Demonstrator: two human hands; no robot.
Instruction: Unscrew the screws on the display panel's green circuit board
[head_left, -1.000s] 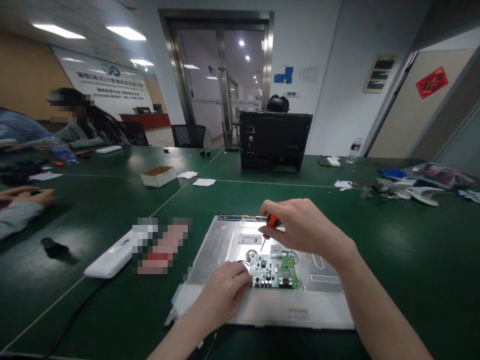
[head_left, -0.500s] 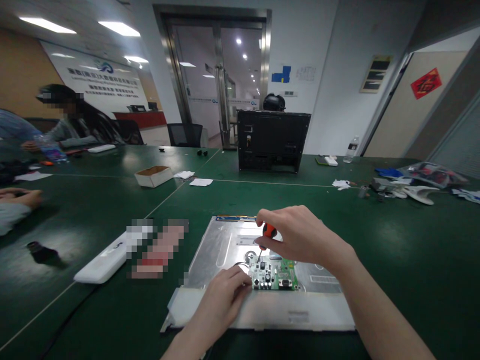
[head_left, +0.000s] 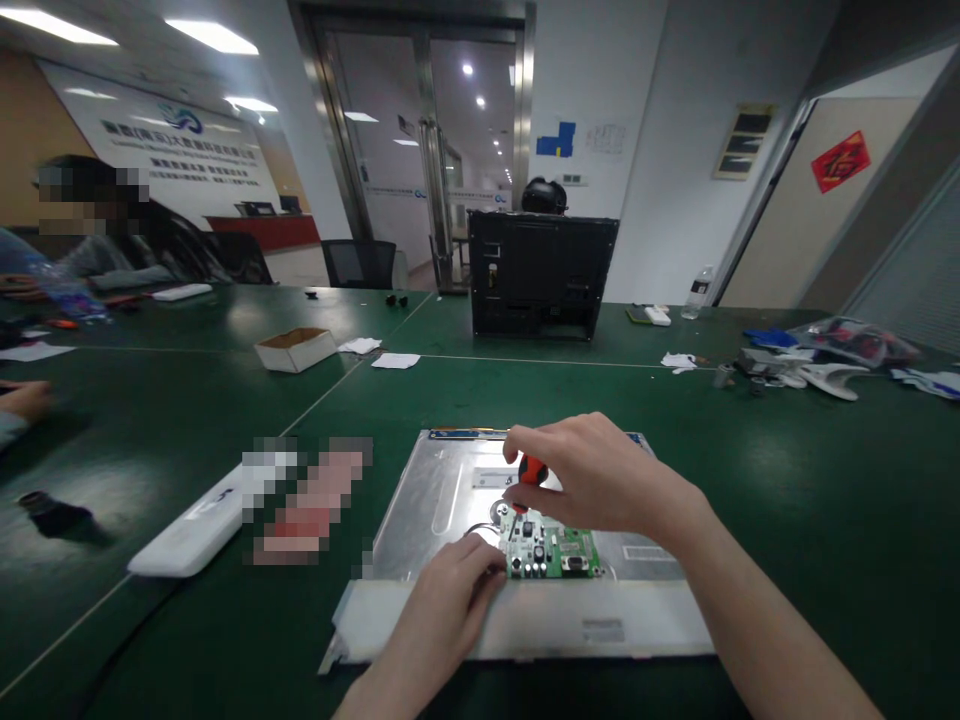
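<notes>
Circuit board (head_left: 559,552): on the metal back of the display panel (head_left: 414,520), beyond the pale strip along its near edge; likely light, stiff and brittle, best held by its edges, clear of components.
Display panel: flat on the green desk (head_left: 795,480); probably smooth and easily cracked, better supported at opposite edges.
Right hand (head_left: 600,475): fingers curled round the orange-and-black screwdriver (head_left: 532,469), shaft down toward the board's left part.
Left hand (head_left: 454,580): half curled at the board's left edge; pinching or merely touching, cannot tell.
</notes>
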